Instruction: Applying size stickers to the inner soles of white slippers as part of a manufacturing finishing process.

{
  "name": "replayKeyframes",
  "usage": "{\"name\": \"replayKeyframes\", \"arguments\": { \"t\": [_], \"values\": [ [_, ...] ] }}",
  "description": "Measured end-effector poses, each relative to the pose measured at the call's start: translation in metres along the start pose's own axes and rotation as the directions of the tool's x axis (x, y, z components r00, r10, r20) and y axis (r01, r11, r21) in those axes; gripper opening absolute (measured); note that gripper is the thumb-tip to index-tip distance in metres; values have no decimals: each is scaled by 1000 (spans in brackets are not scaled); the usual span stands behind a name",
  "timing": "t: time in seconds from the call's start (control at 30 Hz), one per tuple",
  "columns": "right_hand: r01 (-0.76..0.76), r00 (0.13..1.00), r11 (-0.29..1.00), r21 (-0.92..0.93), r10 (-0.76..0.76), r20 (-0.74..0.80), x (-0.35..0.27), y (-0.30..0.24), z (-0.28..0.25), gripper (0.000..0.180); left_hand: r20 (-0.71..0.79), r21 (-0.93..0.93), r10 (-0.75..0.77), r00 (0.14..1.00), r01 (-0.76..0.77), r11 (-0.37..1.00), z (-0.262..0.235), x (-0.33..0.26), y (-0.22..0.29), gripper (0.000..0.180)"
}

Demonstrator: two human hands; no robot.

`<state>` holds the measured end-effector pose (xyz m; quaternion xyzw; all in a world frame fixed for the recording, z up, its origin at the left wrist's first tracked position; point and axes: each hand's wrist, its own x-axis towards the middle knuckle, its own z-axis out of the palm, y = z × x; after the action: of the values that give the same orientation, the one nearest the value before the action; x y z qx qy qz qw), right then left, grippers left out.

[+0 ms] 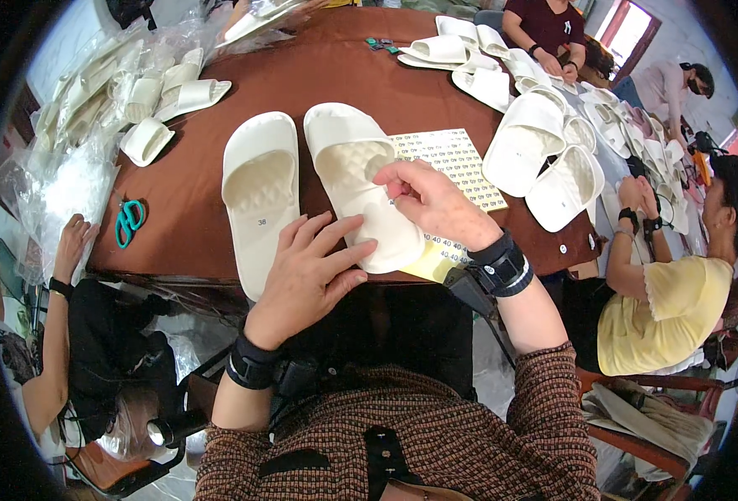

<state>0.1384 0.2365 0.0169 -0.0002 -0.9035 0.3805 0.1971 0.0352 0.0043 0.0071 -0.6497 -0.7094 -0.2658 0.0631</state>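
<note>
Two white slide slippers lie side by side in front of me, toes pointing away. My left hand (315,263) is open, fingers spread over the heel of the left slipper (259,192) and reaching the edge of the right slipper (348,138). A small dark printed mark shows on the left slipper's insole. Above the right slipper's insole my right hand (436,204) is closed, thumb and forefinger drawn together; whatever they pinch is too small to make out. Partly under that slipper and hand lies a pale yellow sheet of printed stickers (457,159).
Teal-handled scissors (128,223) lie on the brown tabletop (177,242) at left, near clear plastic bags (60,192) and more slippers (148,140). Stacked slippers (523,142) stand at right. Co-workers sit around, one in a yellow top (665,309); another person's hand (73,246) rests at left.
</note>
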Motion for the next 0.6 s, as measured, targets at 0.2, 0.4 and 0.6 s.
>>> {"name": "replayKeyframes", "arguments": {
  "t": [0.2,0.4,0.6],
  "values": [
    [-50,999,988,144,51,-2,2,6,5,31,1,2,0,1000,0,1000,0,1,-1,36],
    [-74,997,996,50,73,25,4,6,4,31,2,-8,-11,1000,11,1000,1,1,-1,36],
    [-110,993,968,226,118,-20,1,0,2,32,-6,-16,-18,1000,18,1000,0,0,-1,37]
  ]
}}
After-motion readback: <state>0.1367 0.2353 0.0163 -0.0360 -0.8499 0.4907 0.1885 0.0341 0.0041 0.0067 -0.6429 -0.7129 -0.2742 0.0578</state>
